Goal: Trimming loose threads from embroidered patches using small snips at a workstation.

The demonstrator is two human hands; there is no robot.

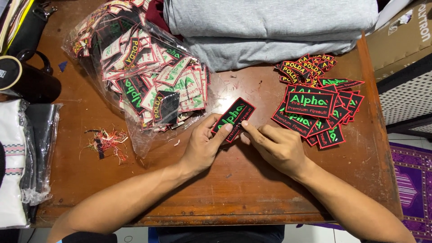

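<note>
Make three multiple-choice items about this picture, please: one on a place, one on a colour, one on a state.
1. Where does the loose pile of patches lie?
A. beside the right hand
B. on the grey cloth
C. on the floor

2. What colour is the border of the held patch?
A. blue
B. red
C. white

3. How is the held patch kept?
A. flat and untouched
B. by one hand
C. by both hands

Answers: 1 A, the pile lies on the wooden table next to the right hand. 2 B, its edge is red. 3 C, the left hand and the right hand both pinch it.
</note>
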